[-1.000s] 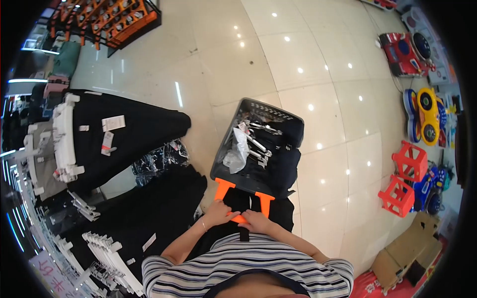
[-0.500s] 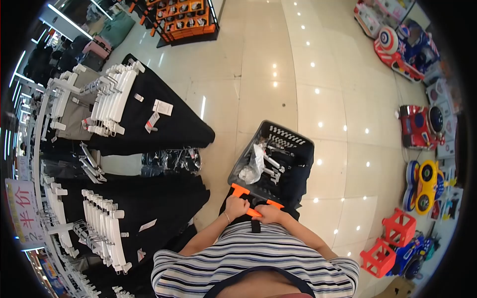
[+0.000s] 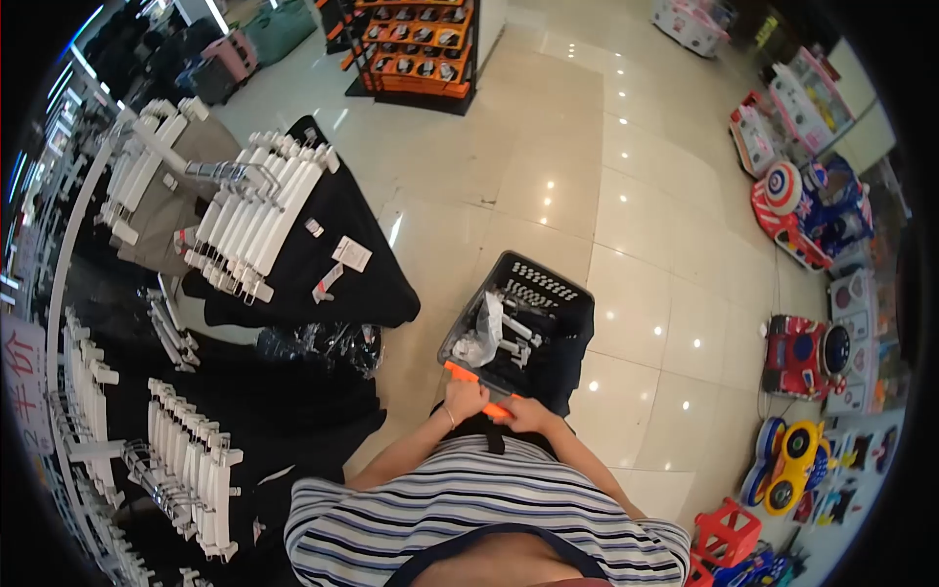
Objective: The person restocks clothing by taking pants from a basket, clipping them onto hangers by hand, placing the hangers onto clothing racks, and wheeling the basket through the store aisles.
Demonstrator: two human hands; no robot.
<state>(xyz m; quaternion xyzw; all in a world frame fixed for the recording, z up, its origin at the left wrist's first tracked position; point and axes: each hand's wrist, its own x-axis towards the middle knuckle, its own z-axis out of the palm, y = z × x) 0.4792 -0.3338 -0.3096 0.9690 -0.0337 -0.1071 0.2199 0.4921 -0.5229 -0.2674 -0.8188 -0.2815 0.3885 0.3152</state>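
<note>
My left hand (image 3: 468, 397) is wrapped round the orange handle (image 3: 461, 372) of a dark grey shopping basket. Closed on the same handle, my right hand (image 3: 526, 415) is a little to the right and nearer my body. The basket (image 3: 571, 293) is in front of me, tilted in view, with slotted holes in its far wall. Inside it are a crumpled clear plastic bag (image 3: 474, 347), white clip hangers (image 3: 516, 342) and dark cloth (image 3: 562, 362).
On my left are racks of black trousers (image 3: 367, 289) on white hangers (image 3: 259, 220), with a price sign (image 3: 22, 386). An orange display stand (image 3: 421, 64) is ahead. Coloured ride-on toys (image 3: 797, 465) and a red plastic frame (image 3: 727, 533) line the right side of the tiled floor (image 3: 548, 196).
The view has shifted: the orange stand appears larger and lower, and the toys on the right sit lower in view. Both hands keep hold of the basket handle.
</note>
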